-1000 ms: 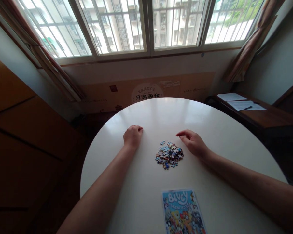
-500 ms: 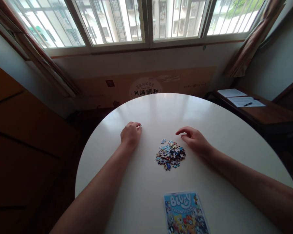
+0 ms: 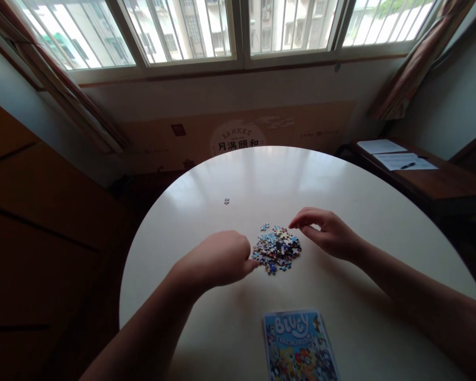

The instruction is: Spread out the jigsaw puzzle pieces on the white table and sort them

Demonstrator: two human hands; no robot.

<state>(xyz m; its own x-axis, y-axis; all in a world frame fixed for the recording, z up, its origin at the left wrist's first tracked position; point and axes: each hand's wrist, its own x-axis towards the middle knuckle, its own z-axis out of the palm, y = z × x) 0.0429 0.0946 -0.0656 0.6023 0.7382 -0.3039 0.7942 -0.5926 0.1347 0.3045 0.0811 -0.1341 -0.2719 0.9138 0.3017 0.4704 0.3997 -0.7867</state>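
A small heap of coloured jigsaw pieces lies in the middle of a round white table. My left hand reaches to the heap's left edge, fingertips touching the pieces. My right hand hovers at the heap's upper right, thumb and forefinger pinched close over the pieces; whether they grip one I cannot tell. A single loose piece lies alone on the table, up and left of the heap. The puzzle's picture card, marked "Bluey", lies near the front edge.
A dark wooden side desk with papers and a pen stands at the right. A cardboard panel with printed characters leans under the window. Curtains hang at both sides. Brown wooden panels fill the left.
My left hand left one piece on the table at the upper left and swung right and down to the heap. My right hand moved slightly toward the heap. The camera tilted down a little.
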